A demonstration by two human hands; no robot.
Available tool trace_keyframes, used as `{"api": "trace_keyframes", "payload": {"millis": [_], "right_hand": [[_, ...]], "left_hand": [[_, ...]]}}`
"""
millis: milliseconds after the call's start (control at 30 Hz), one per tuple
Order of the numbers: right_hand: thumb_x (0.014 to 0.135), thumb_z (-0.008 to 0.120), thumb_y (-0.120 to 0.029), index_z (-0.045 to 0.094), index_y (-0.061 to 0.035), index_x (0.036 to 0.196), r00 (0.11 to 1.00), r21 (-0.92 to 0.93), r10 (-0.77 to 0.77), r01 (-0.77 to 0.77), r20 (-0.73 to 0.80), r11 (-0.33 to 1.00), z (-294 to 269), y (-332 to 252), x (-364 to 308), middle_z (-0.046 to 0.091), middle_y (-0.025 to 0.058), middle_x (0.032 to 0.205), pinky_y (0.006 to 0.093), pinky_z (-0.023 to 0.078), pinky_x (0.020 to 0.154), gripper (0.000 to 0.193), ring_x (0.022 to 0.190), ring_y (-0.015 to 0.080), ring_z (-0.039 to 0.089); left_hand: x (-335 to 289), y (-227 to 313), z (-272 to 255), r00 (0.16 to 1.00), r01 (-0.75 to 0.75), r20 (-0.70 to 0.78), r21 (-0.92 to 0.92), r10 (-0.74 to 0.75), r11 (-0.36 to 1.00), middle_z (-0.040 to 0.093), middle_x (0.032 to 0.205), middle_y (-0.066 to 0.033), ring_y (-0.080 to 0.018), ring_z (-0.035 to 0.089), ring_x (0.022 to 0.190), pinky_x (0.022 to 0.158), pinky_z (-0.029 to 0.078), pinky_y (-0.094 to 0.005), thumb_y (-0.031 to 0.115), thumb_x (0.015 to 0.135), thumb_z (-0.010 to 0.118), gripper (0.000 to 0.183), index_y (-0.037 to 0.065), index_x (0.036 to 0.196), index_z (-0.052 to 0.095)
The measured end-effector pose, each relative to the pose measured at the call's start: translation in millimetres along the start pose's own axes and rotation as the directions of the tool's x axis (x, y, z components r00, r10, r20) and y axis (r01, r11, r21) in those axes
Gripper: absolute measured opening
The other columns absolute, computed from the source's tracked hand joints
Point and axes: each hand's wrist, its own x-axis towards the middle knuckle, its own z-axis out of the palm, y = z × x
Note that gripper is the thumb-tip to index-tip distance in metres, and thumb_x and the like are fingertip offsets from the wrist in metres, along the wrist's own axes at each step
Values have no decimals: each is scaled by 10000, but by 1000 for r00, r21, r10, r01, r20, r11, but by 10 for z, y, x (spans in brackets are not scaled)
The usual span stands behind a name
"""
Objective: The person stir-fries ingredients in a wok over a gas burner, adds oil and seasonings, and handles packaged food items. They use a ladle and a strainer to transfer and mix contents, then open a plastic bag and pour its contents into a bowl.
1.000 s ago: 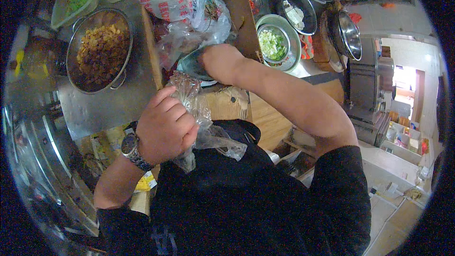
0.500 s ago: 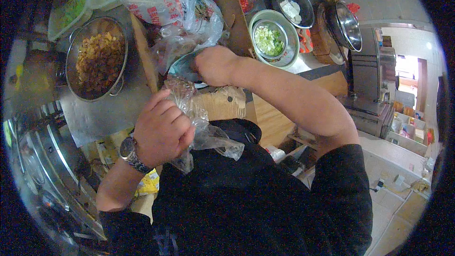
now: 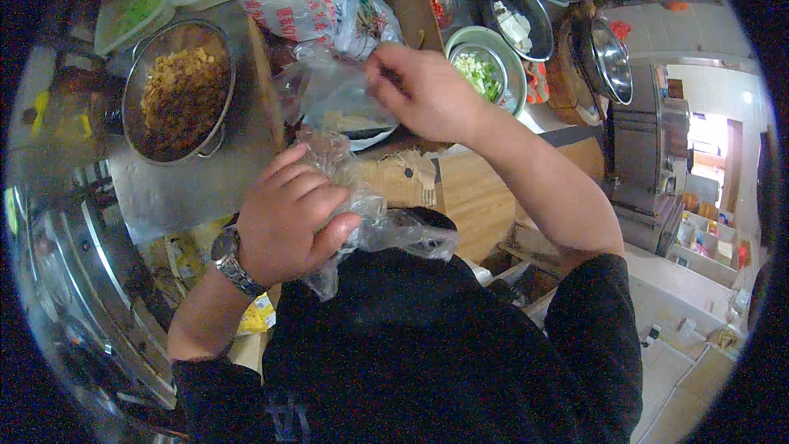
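Observation:
An open cardboard box (image 3: 394,182) in front of me is full of plastic bags. My left hand (image 3: 296,210), with a metal watch at the wrist, curls its fingers over a crumpled clear plastic bag (image 3: 386,230) that hangs over the box's near edge. My right hand (image 3: 431,97) is above the box, its thumb and bent fingers pinching the edge of a pale bluish translucent bag (image 3: 333,94). That bag gapes somewhat; its contents are hard to make out. Behind it lies a white plastic bag with red print (image 3: 304,12).
Left of the box stands a metal colander of browned chunks (image 3: 185,99). On the right are a green-rimmed bowl with chopped scallions (image 3: 481,74), a metal bowl of white pieces (image 3: 516,29) and a small bowl of red bits (image 3: 437,10). Lidded trays line the back.
My right hand has risen out of the box, moving right and drawing the bluish bag's edge with it, so the bag spreads wider. My left hand barely shifts.

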Motion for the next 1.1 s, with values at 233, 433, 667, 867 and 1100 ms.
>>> {"api": "trace_keyframes", "payload": {"millis": [233, 433, 667, 867, 1100], "right_hand": [[952, 595, -141, 573, -17, 902, 977, 642, 165, -41, -134, 766, -632, -435, -194, 625, 29, 785, 262, 495, 653, 136, 716, 102, 587], [956, 593, -126, 569, -8, 980, 980, 752, 182, -57, -84, 657, -753, -759, -269, 634, 45, 826, 260, 510, 676, 123, 738, 112, 598], [956, 507, -24, 548, -2, 1188, 956, 736, 105, 138, -274, 663, -783, -901, -397, 624, 59, 1034, 271, 552, 777, 237, 906, 116, 603], [866, 627, -11, 632, -30, 1160, 909, 266, -41, 164, -415, 950, -785, -847, -406, 641, 85, 1089, 267, 489, 857, 295, 1000, 138, 605], [873, 654, -22, 662, -18, 1074, 916, 478, 89, 119, -390, 870, -653, -897, -390, 672, 40, 969, 257, 514, 799, 201, 878, 109, 631]], "left_hand": [[257, 210, -88, 694, 93, -538, -592, -479, 800, 557, 1245, -170, -276, 532, 1156, 988, 417, -395, 39, 836, 601, 462, -2, 1284, 496], [388, 283, -333, 837, 387, 36, -744, -545, 545, 683, 1005, -125, -183, 644, 938, 832, 483, -305, 210, 922, 554, 257, -12, 918, 684], [362, 361, -390, 744, 413, 21, -800, -668, 436, 680, 912, -1, -45, 557, 731, 627, 445, -223, 151, 938, 577, 188, 25, 1062, 639], [310, 339, -267, 791, 250, -53, -882, -610, 400, 693, 1022, -78, -60, 486, 665, 587, 418, -229, 144, 946, 506, 280, 40, 1203, 540], [229, 320, -193, 786, 138, -100, -934, -611, 331, 677, 995, -27, -45, 523, 718, 616, 428, -209, 113, 956, 539, 251, 53, 1199, 560]]}}
